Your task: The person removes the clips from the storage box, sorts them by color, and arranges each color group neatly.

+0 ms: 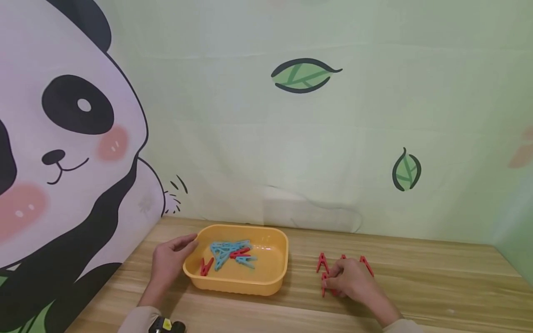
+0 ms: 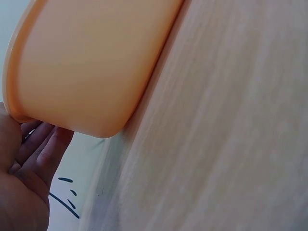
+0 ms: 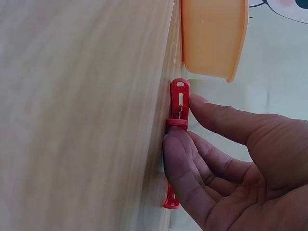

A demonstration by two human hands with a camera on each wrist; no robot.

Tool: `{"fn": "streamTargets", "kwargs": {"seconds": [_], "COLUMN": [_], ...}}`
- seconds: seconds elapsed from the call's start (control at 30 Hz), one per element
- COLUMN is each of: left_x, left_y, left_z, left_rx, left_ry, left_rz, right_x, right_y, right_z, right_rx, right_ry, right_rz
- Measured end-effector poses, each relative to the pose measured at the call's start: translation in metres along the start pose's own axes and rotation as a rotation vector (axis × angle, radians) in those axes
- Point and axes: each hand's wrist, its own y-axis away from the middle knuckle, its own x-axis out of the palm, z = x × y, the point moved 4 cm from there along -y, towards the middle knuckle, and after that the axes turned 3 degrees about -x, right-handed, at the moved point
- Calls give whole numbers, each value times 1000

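Note:
A yellow tub [image 1: 272, 289] stands on the wooden table, with several blue clothespins [image 1: 222, 252] and a few red clothespins [image 1: 240, 253] lying in it. At the tub's left rim is my left hand [image 1: 170, 259]; its fingers [image 2: 52, 154] reach along the outside of the wall in the left wrist view. To the right of the tub, my right hand [image 1: 353, 280] is low over the table. Its thumb and fingers pinch a red clothespin [image 3: 180, 98], partly covered by the fingertips.
Around the right hand lie more red clothespins, one [image 1: 322, 262] to its left and one [image 1: 366, 266] behind it. A cloth backdrop [image 1: 233, 138] printed with a panda and leaves rises at the table's back edge. The wooden table [image 1: 437, 286] extends to the right.

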Motion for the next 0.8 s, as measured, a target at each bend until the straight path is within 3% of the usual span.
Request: {"fn": "streamTargets", "kwargs": {"seconds": [0.8], "left_x": [0], "left_y": [1], "left_z": [-2], "left_rx": [-5], "left_ry": [2], "left_rz": [9], "right_x": [2], "right_y": [1], "right_z": [0], "right_rx": [34], "right_ry": [-58], "right_rz": [10]}}
